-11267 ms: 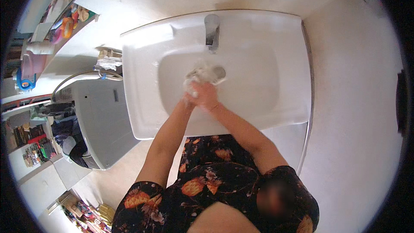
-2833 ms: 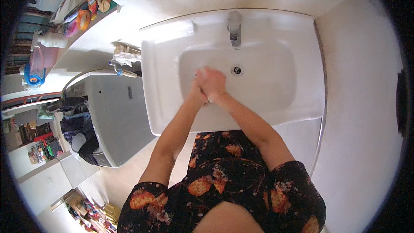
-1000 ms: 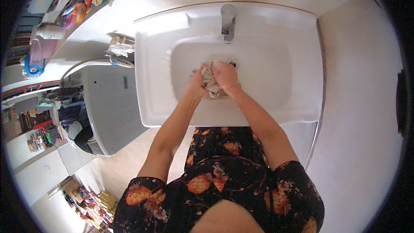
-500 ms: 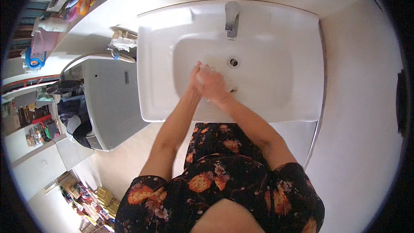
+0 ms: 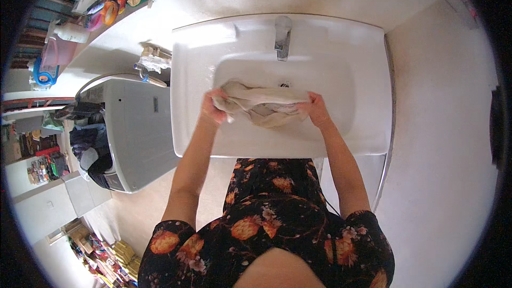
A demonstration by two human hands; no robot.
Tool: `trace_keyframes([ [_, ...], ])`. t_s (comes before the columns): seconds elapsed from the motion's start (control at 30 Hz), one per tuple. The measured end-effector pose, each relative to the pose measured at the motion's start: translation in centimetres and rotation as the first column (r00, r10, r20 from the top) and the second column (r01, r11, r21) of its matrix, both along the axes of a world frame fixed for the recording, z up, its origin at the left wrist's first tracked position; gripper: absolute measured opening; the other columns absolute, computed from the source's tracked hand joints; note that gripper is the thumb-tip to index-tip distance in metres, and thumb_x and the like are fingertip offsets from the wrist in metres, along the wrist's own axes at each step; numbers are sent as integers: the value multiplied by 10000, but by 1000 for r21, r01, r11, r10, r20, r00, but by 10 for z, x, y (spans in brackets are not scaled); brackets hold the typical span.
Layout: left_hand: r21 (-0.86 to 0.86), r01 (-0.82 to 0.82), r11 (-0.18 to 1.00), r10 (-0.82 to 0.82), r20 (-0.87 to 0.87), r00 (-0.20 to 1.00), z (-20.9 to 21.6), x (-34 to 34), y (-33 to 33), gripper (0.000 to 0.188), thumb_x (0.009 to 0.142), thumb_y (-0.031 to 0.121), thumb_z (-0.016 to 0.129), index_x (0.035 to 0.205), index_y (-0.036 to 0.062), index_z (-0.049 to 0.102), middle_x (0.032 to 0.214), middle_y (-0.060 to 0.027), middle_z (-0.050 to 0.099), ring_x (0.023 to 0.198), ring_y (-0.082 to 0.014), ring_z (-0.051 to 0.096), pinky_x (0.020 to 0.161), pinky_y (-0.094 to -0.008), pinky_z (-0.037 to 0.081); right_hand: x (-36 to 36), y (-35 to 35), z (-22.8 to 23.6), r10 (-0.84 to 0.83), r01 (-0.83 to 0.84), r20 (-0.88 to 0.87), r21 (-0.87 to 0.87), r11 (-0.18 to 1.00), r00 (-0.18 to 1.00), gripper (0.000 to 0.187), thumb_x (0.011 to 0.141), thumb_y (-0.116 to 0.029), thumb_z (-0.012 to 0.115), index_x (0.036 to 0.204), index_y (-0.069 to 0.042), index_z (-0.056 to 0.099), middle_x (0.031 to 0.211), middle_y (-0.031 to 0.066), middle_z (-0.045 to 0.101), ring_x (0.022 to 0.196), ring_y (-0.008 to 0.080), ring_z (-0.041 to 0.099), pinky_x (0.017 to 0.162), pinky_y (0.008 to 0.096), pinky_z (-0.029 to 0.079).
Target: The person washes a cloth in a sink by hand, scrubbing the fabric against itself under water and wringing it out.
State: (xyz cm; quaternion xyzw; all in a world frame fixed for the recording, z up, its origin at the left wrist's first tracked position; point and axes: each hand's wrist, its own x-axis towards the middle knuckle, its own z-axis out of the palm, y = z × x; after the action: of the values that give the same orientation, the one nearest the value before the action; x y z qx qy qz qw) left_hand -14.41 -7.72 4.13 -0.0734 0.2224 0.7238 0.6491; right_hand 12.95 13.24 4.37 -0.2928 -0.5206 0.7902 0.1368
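I stand at a white washbasin (image 5: 368,80) and look straight down into it. A wet, pale beige cloth (image 5: 264,105) is stretched out over the bowl between my two hands. My left hand (image 5: 212,108) grips its left end and my right hand (image 5: 317,109) grips its right end. The cloth sags and bunches in the middle, just in front of the drain. A chrome tap (image 5: 282,36) stands at the back of the basin above the cloth; I see no water running from it.
A grey top-loading washing machine (image 5: 133,128) stands left of the basin, its lid open with dark clothes (image 5: 88,146) inside. Shelves with coloured items (image 5: 80,18) line the far left. A plain white wall (image 5: 448,144) is on the right.
Half a second ago my hands were pressed together over the basin with the cloth balled up; now they have moved apart and the cloth is spread between them.
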Motion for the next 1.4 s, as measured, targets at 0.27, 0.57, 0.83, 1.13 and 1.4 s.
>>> trace_keyframes([
  [0.27,-231,-32,972,13,-83,996,-35,111,70,373,905,257,402,1167,19,521,1118,-143,587,1056,-303,551,919,-462,448,-65,-85,67,-69,-84,110,950,301,992,317,808,-340,581,921,-46,617,952,185,616,799,368,609,732,444,488],
  [0.57,-714,380,587,-809,-529,256,45,52,60,721,695,372,760,1234,4,454,1141,-156,586,880,-263,628,857,-398,492,-18,33,12,291,-358,555,13,934,779,624,830,-627,498,812,-28,674,713,67,621,679,179,562,654,347,462],
  [0.83,-541,289,790,-414,-818,-399,86,88,94,613,639,367,809,1089,3,608,954,-144,658,893,-271,630,796,-382,491,-56,23,82,647,-690,259,395,607,717,453,750,-445,673,946,-37,667,732,48,624,685,152,530,666,329,436],
  [1.13,-163,116,980,-163,-310,937,43,66,61,420,812,171,615,1172,-9,493,1087,-143,596,975,-286,613,896,-416,502,16,71,-44,245,-440,496,324,838,833,470,680,-329,714,1040,-40,629,823,129,644,759,229,602,697,366,479],
  [1.4,-124,66,990,-107,-357,928,-87,110,68,416,839,306,579,1159,47,519,1064,-95,602,950,-255,610,815,-420,509,-70,-79,30,10,-329,363,832,446,932,320,779,-351,602,965,-93,637,944,166,633,843,341,612,687,471,478],
])
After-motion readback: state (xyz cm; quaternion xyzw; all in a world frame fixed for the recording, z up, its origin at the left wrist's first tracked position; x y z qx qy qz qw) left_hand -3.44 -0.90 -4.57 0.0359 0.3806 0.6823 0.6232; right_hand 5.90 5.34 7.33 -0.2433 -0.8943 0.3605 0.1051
